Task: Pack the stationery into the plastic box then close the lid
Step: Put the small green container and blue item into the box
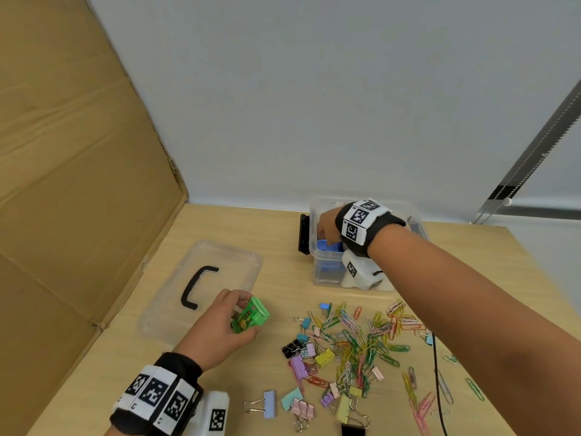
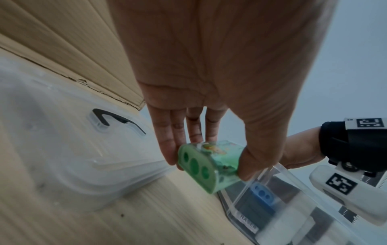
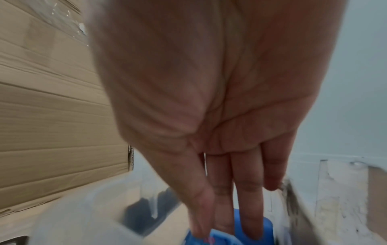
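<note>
Left hand [image 1: 220, 328] sits lower centre-left of the head view; a green pencil sharpener [image 1: 251, 315] is pinched between thumb and fingers [image 2: 167, 145], just off the near right corner of the lid. In the left wrist view the sharpener's three-hole face [image 2: 195, 165] is turned toward the camera.

Right hand [image 1: 328, 226] is reached down into the clear plastic box [image 1: 323, 269], centre-right of the head view at the back of the surface. Its fingers [image 3: 250, 199] are seen nearly straight and close together, tips laid on a blue pencil sharpener [image 3: 222, 237] inside the box; whether it is actually gripped cannot be told, the wrist view is blurred.

Lid [image 1: 176, 309] is off, laid flat on the surface [image 1: 251, 234] left of the box, black handle [image 1: 196, 286] up.

A pile of coloured paper clips [image 1: 355, 335] and binder clips [image 1: 301, 404] is spread over the lower right of the head view, outside the box. A cardboard sheet [image 1: 78, 184] is stood along the left edge.
</note>
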Demonstrator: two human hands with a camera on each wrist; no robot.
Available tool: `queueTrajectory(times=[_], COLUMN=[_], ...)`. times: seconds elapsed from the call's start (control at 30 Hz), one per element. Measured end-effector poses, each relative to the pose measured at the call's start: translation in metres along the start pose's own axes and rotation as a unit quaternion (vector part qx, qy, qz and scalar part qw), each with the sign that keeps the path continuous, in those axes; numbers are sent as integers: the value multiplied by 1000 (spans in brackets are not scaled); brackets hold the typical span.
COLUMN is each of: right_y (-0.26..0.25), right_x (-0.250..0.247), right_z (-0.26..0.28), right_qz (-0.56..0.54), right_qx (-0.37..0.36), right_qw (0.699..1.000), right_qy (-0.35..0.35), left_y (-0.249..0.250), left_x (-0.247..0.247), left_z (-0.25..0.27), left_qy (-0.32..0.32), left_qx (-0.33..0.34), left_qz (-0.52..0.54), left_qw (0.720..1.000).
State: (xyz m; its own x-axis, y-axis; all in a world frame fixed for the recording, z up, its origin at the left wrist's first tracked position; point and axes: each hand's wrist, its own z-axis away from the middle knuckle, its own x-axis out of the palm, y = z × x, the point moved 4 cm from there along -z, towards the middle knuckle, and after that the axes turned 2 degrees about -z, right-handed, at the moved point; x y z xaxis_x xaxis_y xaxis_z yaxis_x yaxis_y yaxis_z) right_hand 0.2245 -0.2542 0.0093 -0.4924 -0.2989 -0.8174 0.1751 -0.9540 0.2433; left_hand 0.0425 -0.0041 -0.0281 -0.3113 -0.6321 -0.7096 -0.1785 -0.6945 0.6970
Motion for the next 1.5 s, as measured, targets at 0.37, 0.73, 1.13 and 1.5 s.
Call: queueTrajectory(times=[0.37,0.73,1.13,1.5], right_y=[-5,29,42,29], right_x=[-4,33,-25,-25], right_z=[144,169,66,-60], right_qz=[-441,-572,-255,-83], right_qx=[-146,-209,-31,-6], right_qw=[852,756,944,996], right_qy=[242,240,208,15], left_y=[59,147,107,105], left_x=[-2,23,63,65], left_z=[13,-47,-119,-121], left_qy=[184,242,95,100], left_qx=[108,151,45,39], left_qz=[9,-60,-118,-104], left_qw=[977,957,987,989])
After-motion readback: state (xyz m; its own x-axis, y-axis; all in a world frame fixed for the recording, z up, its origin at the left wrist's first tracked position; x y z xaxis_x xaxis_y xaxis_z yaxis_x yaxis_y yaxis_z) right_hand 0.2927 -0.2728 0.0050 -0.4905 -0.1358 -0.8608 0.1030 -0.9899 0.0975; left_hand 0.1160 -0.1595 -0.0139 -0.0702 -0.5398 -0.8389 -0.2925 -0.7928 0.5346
